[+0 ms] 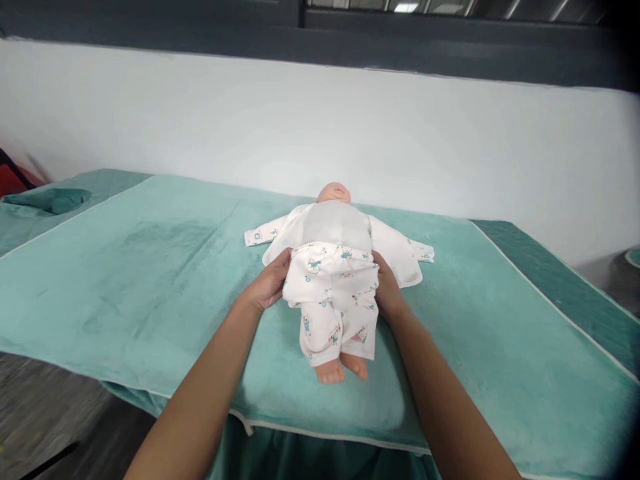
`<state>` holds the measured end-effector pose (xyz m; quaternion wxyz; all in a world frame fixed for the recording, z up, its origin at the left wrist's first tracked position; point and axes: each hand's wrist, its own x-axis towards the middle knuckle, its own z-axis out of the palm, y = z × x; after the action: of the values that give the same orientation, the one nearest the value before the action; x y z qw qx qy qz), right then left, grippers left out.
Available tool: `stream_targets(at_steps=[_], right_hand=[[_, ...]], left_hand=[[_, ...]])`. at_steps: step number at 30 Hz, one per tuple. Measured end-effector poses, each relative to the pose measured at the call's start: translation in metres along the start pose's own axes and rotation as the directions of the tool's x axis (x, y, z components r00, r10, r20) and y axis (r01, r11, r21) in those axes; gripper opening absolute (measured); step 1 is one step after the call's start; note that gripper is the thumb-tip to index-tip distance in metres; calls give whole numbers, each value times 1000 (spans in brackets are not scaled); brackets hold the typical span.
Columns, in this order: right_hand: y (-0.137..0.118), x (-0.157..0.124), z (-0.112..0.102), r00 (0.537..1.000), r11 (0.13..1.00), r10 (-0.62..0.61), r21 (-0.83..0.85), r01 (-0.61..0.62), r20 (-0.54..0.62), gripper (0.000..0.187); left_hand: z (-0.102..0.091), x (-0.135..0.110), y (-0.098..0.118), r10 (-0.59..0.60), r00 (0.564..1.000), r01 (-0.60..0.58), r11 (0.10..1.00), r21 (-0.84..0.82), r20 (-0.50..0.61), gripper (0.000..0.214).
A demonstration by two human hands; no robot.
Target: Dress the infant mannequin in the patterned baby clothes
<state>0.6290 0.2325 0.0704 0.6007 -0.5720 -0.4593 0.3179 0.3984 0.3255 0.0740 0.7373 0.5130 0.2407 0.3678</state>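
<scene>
Though the trousers [340,275] are on the doll [334,223], their folds [310,293] ask for care

Because the trousers already reach the doll's middle, we judge that the step in hand is to settle their waistband [325,248]. Our left hand [271,280] grasps the cloth at one side of the waist, and our right hand [389,288] grasps it at the other side; some fingertips are hidden, so we cannot tell how firm each hold is.

The doll lies on its back on the green cover [165,267], with its head [334,193] toward the white wall [320,127] and its feet [330,372] toward us. Both feet come out of the trouser legs. Around the hips the cloth is bunched. The shirt [399,252] lies open, its front parts spread to both sides, and the grey torso [330,230] shows between them.

For the next move, we think that an even pull on both sides is needed, so that the folds become smooth and the waistband sits straight. The shirt's edges should stay free of it.
</scene>
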Motion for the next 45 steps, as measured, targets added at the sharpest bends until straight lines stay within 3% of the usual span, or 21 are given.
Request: stream_targets(at_steps=[5, 11, 14, 20, 22, 26, 33, 37, 42, 45], right_hand=[[-1, 8, -1, 994, 981, -111, -165, 107, -17, 16], [2, -1, -12, 998, 993, -3, 114, -4, 68, 27], [3, -6, -17, 994, 978, 20, 203, -42, 111, 24], [2, -1, -12, 991, 982, -130, 146, 123, 43, 18], [3, 3, -10, 996, 982, -83, 175, 74, 44, 20], [7, 10, -8, 979, 948, 58, 298, -115, 194, 25], [9, 9, -9, 962, 956, 81, 253, -148, 259, 24], [13, 8, -6, 982, 983, 32, 170, -64, 188, 24], [21, 11, -1, 995, 995, -99, -17, 99, -6, 30], [20, 13, 1, 992, 992, -109, -73, 105, -62, 36]], left_hand=[[1, 1, 2, -1, 998, 1, 1000, 15, -55, 29], [10, 0, 10, -48, 993, 53, 998, 38, -104, 33], [12, -1, 12, -35, 995, 40, 998, 49, -96, 35], [11, -2, 11, -2, 996, 7, 998, 62, -86, 43], [8, -1, 9, -1, 997, 7, 998, 67, -77, 41], [2, 1, 5, 14, 998, -12, 999, 40, -67, 39], [4, -1, 8, -15, 996, 18, 999, 36, -86, 32], [6, -1, 7, -26, 995, 31, 998, 55, -92, 26], [7, 1, 5, -29, 992, 39, 996, 77, -126, 28], [9, 2, 6, -29, 991, 39, 996, 78, -129, 29]])
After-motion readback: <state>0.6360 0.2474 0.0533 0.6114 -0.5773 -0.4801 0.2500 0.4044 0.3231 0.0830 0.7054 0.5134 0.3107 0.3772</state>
